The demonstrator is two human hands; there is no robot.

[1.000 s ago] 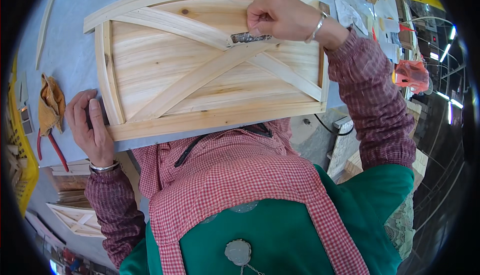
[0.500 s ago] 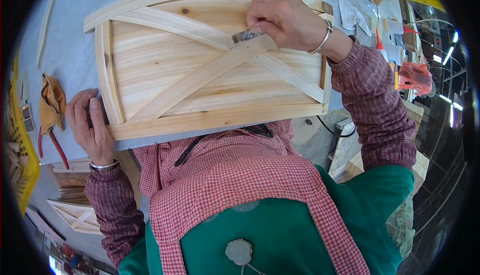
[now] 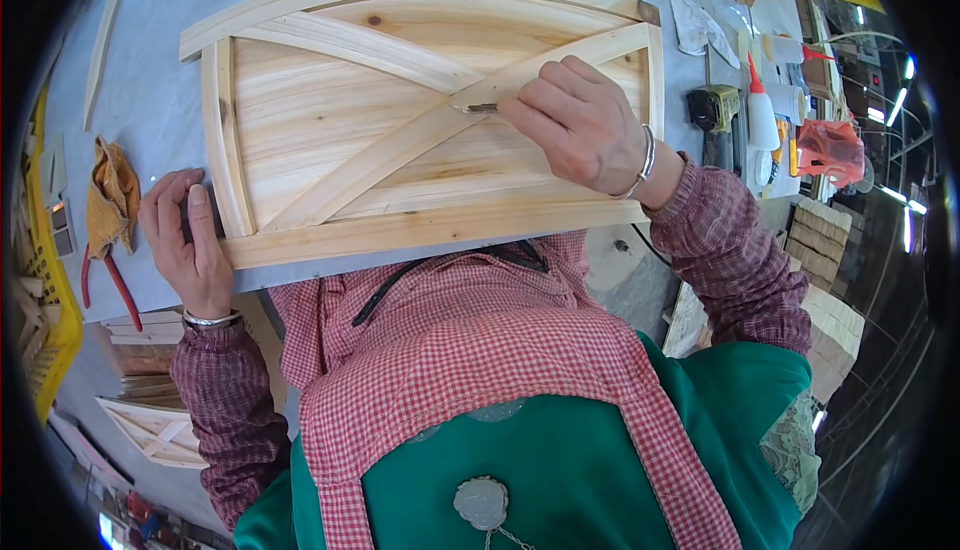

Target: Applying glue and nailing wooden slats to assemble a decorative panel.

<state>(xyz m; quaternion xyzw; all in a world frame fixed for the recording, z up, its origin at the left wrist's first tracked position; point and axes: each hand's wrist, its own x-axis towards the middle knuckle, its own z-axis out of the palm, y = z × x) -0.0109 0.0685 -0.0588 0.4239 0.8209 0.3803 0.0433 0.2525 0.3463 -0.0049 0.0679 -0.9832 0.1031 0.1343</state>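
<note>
A pale wooden panel with an arched top rail and crossed diagonal strips lies on the table in front of me. My right hand is closed round a small flat metal tool, perhaps a blade; fingers hide most of it. Its thin end is at the centre of the cross, against a longer diagonal strip. By the panel's lower left corner, my left hand curls round a dark block, mostly hidden between thumb and fingers.
Left of my left hand lie a tan cloth and red-handled pliers. To the right stand a dark yellow-and-black tool, a white glue bottle and a red plastic bag. A yellow crate is at far left.
My right hand has come down and slightly right, turning so the tool shows edge-on. The panel has shifted slightly right. My left hand stays near its corner.
</note>
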